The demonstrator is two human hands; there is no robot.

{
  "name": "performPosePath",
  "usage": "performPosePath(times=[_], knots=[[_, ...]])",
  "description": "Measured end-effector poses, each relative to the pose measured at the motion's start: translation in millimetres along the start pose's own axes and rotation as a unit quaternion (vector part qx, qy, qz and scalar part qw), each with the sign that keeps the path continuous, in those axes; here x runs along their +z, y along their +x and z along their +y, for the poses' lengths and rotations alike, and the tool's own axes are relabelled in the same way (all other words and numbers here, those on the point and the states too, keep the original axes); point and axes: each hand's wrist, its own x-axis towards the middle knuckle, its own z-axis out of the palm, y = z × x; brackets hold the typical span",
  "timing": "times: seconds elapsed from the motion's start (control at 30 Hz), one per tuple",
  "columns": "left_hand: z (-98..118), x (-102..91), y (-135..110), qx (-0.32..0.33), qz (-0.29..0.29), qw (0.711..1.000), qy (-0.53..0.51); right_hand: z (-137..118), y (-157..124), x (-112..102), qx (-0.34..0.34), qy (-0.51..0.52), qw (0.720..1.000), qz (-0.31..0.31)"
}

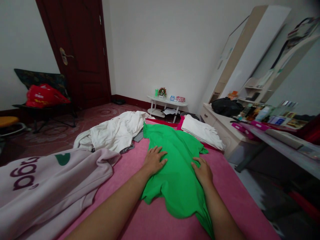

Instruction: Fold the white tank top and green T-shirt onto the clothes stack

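Observation:
A bright green T-shirt (175, 166) lies spread out on the pink bed cover (225, 186), its hem toward me and wavy. On the shirt's left edge rests my left hand (154, 160), fingers spread over the fabric. My right hand (203, 171) touches the right edge, with its fingers apart and slightly bent. Neither hand has the cloth gathered in it. Left of the shirt lies a pale pink sweatshirt (62, 176) with dark purple lettering. Farther off is a heap of white clothing (117, 131), and a folded white garment (201, 130) sits at the far right.
Along the right stand a dresser (217, 121) with a black bag (227, 106) and a cluttered desk (282, 143). Beyond the bed is a small white table (167, 100). At left, a folding chair (37, 75) holds a red plastic bag (46, 96) near the dark door (77, 50).

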Motion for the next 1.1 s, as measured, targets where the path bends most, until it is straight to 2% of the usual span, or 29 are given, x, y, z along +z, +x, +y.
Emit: performPosePath(times=[0.6,0.8,0.87,0.97,1.1], knots=[[0.2,-0.9,1.0,-0.002,0.006,1.000,-0.006,3.3,1.1,0.6,-0.001,0.013,1.000,0.004],[-2.6,-1.5,1.6,-0.016,0.008,0.999,-0.047,4.7,1.2,2.4,-0.001,0.025,1.000,0.003],[-4.3,-4.0,0.5,-0.027,0.017,0.996,-0.079,5.5,-0.4,1.2,-0.017,0.033,0.999,-0.012],[-10.1,-10.9,-4.9,-0.022,0.018,0.991,-0.129,7.5,-6.5,-6.5,-0.063,0.057,0.994,-0.066],[-27.3,-26.9,-23.6,0.020,-0.021,0.975,-0.219,12.6,-24.0,-30.3,-0.088,0.105,0.982,-0.129]])
